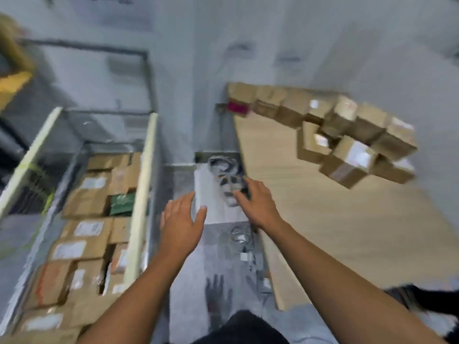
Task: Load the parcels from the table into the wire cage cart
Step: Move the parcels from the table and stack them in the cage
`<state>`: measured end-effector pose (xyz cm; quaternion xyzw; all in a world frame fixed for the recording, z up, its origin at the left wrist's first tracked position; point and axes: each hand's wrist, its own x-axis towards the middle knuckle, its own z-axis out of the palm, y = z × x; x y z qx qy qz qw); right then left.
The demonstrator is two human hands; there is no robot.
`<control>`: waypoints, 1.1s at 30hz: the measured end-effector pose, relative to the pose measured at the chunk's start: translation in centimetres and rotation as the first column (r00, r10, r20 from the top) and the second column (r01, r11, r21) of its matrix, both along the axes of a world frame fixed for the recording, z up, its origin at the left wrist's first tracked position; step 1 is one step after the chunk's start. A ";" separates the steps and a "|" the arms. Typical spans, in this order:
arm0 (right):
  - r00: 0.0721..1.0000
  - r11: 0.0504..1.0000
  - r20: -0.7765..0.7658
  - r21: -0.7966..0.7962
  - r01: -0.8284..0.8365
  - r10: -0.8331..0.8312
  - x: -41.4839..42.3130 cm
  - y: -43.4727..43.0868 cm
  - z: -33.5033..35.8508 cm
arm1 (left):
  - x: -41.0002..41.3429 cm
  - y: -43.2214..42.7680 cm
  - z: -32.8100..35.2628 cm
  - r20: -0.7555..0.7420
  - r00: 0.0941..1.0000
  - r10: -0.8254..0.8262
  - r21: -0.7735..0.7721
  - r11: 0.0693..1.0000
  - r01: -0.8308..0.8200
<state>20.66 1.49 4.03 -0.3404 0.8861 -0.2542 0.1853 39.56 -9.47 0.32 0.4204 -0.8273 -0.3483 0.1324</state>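
Observation:
The frame is motion-blurred. A wire cage cart (142, 170) stands at the left, filled with several brown cardboard parcels (84, 202) and one green packet (123, 201). On the wooden table (335, 219) at the right, a cluster of several brown parcels (347, 135) sits near the far edge. My left hand (182, 219) and my right hand (255, 202) hover empty over the floor gap between cart and table, fingers spread and relaxed. Neither hand touches a parcel.
Between cart and table the grey floor holds a white sheet (211, 194) and tangled cables (223, 165). A pink-labelled box (237, 108) sits at the table's far left corner. A yellow object (12, 78) is at the far left. White walls rise behind.

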 end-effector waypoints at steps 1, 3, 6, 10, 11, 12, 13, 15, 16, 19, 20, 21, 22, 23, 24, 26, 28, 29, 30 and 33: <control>0.998 0.997 -0.001 -0.014 0.069 -0.069 -1.9 2.6 0.5 | -2.5 1.1 0.7 0.002 0.999 -0.054 -0.018 0.998 0.054; 0.981 0.980 0.001 -0.038 0.193 -0.193 -5.5 7.8 1.5 | -7.4 3.6 1.9 -0.003 0.988 -0.155 -0.038 0.987 0.155; 0.941 0.939 -0.009 -0.069 0.336 -0.337 -10.1 14.7 2.6 | -14.5 7.6 3.5 -0.032 0.960 -0.278 -0.063 0.959 0.275; 0.892 0.887 -0.018 -0.120 0.446 -0.452 -15.4 22.2 4.2 | -22.2 13.1 5.7 -0.079 0.914 -0.397 -0.087 0.916 0.391; 0.884 0.877 -0.028 -0.141 0.459 -0.467 -16.7 23.6 4.6 | -23.9 14.3 6.3 -0.093 0.905 -0.414 -0.090 0.909 0.407; 0.875 0.867 -0.034 -0.157 0.473 -0.484 -17.9 24.9 4.9 | -25.5 15.3 6.6 -0.107 0.898 -0.426 -0.090 0.904 0.418; 0.864 0.855 -0.038 -0.171 0.489 -0.502 -19.1 26.1 5.0 | -27.1 16.2 6.9 -0.114 0.891 -0.438 -0.086 0.898 0.431; 0.843 0.832 -0.030 -0.186 0.523 -0.537 -21.2 27.9 5.0 | -29.8 17.7 7.4 -0.120 0.881 -0.458 -0.078 0.889 0.452; 0.831 0.817 -0.011 -0.190 0.545 -0.557 -22.1 28.5 4.9 | -31.1 18.2 7.5 -0.121 0.879 -0.462 -0.075 0.887 0.456; 0.794 0.769 0.060 -0.212 0.603 -0.606 -24.8 29.4 4.1 | -34.5 19.0 7.6 -0.127 0.873 -0.472 -0.034 0.881 0.471; 0.780 0.753 0.080 -0.217 0.622 -0.621 -25.8 29.4 3.9 | -35.9 18.9 7.4 -0.114 0.871 -0.478 -0.031 0.878 0.478; 0.769 0.741 0.093 -0.215 0.636 -0.632 -26.8 29.3 3.5 | -37.3 18.8 7.2 -0.102 0.872 -0.479 -0.026 0.877 0.479; 0.761 0.734 0.104 -0.209 0.646 -0.640 -27.8 29.1 3.1 | -38.7 18.6 6.8 -0.096 0.870 -0.483 -0.013 0.875 0.484; 0.753 0.726 0.115 -0.205 0.656 -0.648 -28.9 28.8 2.6 | -40.2 18.3 6.3 -0.094 0.864 -0.494 0.005 0.868 0.497; 0.745 0.719 0.126 -0.196 0.666 -0.656 -30.3 28.5 2.1 | -41.9 17.9 5.6 -0.093 0.856 -0.508 0.024 0.859 0.512; 0.725 0.704 0.156 -0.174 0.689 -0.671 -33.6 27.5 1.3 | -45.5 16.8 4.3 -0.088 0.847 -0.524 0.046 0.847 0.529; 0.686 0.668 0.198 -0.156 0.727 -0.700 -37.1 26.2 0.4 | -49.3 15.7 3.2 -0.090 0.841 -0.533 0.084 0.838 0.540; 0.659 0.645 0.227 -0.143 0.751 -0.717 -38.8 25.5 -0.2 | -51.1 15.2 2.7 -0.089 0.842 -0.532 0.111 0.835 0.539; 0.633 0.625 0.255 -0.124 0.771 -0.731 -40.4 24.8 -0.9 | -52.9 14.8 2.1 -0.088 0.845 -0.527 0.138 0.834 0.535; 0.579 0.605 0.334 -0.031 0.795 -0.744 -44.5 23.1 -3.6 | -57.7 14.0 0.1 -0.072 0.834 -0.547 0.210 0.809 0.548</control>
